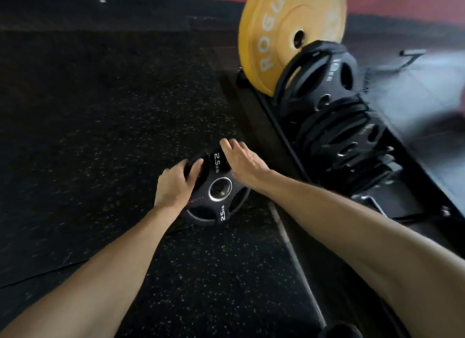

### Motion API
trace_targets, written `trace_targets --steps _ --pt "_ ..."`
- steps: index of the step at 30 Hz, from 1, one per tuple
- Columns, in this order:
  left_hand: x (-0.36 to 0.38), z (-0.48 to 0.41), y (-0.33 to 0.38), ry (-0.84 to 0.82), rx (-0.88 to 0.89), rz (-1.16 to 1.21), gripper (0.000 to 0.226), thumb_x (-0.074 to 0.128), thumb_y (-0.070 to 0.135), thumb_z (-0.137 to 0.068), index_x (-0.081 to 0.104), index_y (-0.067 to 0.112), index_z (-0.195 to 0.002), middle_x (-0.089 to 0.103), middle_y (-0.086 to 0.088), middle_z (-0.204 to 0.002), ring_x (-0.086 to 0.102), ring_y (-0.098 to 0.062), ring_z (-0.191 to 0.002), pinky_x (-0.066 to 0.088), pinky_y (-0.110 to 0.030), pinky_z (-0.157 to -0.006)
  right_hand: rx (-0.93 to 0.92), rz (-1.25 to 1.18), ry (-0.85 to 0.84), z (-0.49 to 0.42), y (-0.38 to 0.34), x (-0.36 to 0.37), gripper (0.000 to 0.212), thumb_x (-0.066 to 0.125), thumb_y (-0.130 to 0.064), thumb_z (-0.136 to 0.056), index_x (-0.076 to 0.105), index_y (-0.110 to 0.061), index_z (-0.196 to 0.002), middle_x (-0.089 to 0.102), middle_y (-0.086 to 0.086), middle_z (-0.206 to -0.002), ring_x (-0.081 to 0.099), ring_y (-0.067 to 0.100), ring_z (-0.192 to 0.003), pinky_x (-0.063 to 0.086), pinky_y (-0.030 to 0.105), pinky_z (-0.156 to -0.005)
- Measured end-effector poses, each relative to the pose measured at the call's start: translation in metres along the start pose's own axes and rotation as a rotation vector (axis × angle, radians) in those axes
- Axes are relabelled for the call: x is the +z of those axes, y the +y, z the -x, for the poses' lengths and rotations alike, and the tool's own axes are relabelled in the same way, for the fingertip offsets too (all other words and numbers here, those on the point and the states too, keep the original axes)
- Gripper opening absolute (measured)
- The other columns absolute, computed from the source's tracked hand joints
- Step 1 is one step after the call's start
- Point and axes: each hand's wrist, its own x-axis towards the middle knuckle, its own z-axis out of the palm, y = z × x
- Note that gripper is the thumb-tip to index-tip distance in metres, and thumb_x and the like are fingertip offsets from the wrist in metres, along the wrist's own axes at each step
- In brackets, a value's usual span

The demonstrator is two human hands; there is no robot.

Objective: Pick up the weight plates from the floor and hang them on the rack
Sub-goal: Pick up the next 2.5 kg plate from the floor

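A small black weight plate [218, 199] marked 2.5 kg, with a chrome centre ring, lies on the speckled rubber floor at the middle. My left hand [176, 184] grips its left rim, fingers curled through a cut-out. My right hand [241, 161] rests on its upper right edge with fingers extended and loosely apart. To the right runs a low black rack [281, 141] on the floor. It holds a yellow ROGUE bumper plate [276, 35] standing upright and a row of black plates [334, 116] behind it.
Black rubber flooring [100, 111] spreads to the left and front. A thin metal bar [294, 257] lies on the floor along the rack's near side. A red wall strip [402, 0] runs along the back.
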Motion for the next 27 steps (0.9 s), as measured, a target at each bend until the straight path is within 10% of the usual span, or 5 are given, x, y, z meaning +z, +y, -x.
trace_targets --steps 16,24,27 --pt "0.158 0.030 0.288 -0.288 0.540 0.290 0.044 0.049 0.046 -0.101 0.056 0.011 -0.075 0.058 0.003 -0.051 0.062 -0.016 -0.047 0.055 -0.037 -0.057 0.574 -0.090 0.399 0.187 0.239 -0.131 0.006 0.065 -0.012 -0.086 0.063 -0.017 -0.089 0.058 -0.003 -0.089 0.057 0.019 -0.075 0.040 0.028 -0.062" --pt "0.245 0.049 0.341 -0.489 0.796 -0.491 0.047 0.043 0.041 -0.105 0.066 0.000 -0.106 0.063 -0.014 -0.105 0.069 -0.025 -0.086 0.057 -0.030 -0.065 0.788 -0.093 0.248 0.232 0.298 -0.114 0.015 0.064 -0.010 -0.083 0.058 -0.007 -0.069 0.066 0.006 -0.075 0.063 0.027 -0.073 0.034 0.031 -0.059" --pt "0.269 0.053 0.327 -0.410 0.877 -0.788 0.051 0.040 0.047 -0.104 0.069 0.007 -0.090 0.066 -0.005 -0.086 0.067 -0.018 -0.072 0.047 -0.026 -0.055 0.784 0.095 0.128 0.221 0.311 -0.097 0.012 0.061 -0.002 -0.088 0.068 -0.005 -0.079 0.070 0.012 -0.081 0.070 0.032 -0.081 0.036 0.028 -0.061"
